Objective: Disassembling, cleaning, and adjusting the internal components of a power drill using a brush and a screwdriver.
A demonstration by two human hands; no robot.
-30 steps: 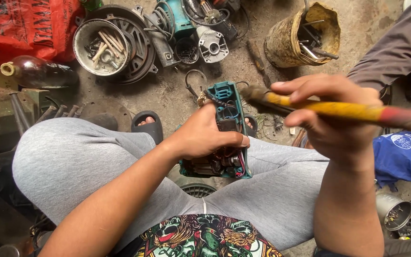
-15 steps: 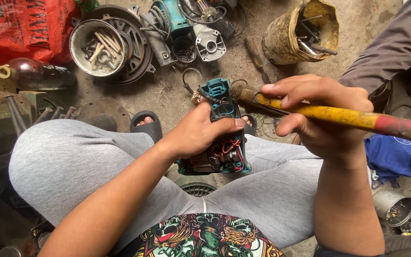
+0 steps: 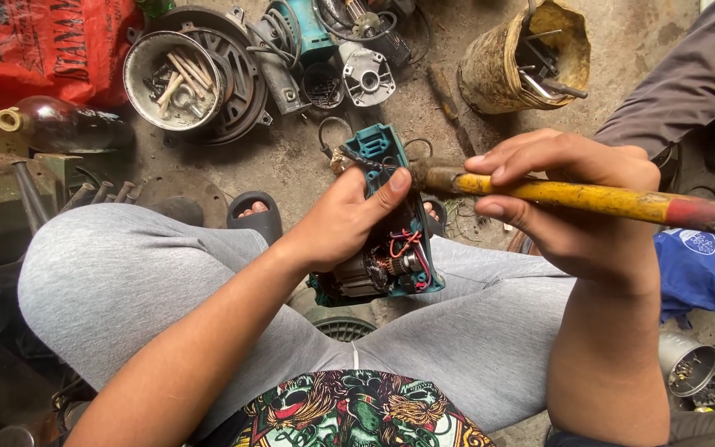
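Yellow tool handle (image 3: 589, 199) runs off right edge.

floor (image 3: 639, 50): dirty bare concrete, stuff everywhere
far left: red bag (image 3: 39, 45), dark bottle (image 3: 64, 124) lying on its side
far middle: metal bowl (image 3: 171, 79) of bolts on a round motor housing (image 3: 233, 74), teal tool parts (image 3: 308, 33)
far right: grimy bucket (image 3: 506, 70) holding tools
right: blue cloth (image 3: 701, 269)
near right: small tin (image 3: 688, 364)

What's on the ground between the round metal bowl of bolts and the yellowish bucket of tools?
In the head view, between the bowl and the bucket lie dismantled power-tool parts: a teal motor housing and a grey metal cover.
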